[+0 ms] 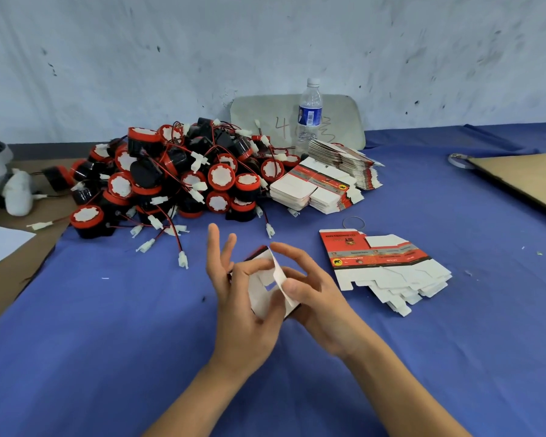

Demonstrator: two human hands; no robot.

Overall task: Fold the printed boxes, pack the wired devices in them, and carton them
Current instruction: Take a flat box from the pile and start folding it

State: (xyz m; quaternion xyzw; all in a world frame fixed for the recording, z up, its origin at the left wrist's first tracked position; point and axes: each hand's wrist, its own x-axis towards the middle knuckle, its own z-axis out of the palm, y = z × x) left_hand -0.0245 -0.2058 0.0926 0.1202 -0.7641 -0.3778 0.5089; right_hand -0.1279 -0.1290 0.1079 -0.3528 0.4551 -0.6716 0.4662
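The left hand holds a half-folded box in a loose grip; the right hand pinches its flap. Next, that flap probably needs tucking in.

"4" on grey board (handwritten)

The blue bench carries wired devices at eleven o'clock, flat printed boxes at three, a bottle at twelve.

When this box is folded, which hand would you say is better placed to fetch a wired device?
Probably the left: the pile of wired devices lies ahead-left, nearer the left hand, while the right hand would cross over the box.
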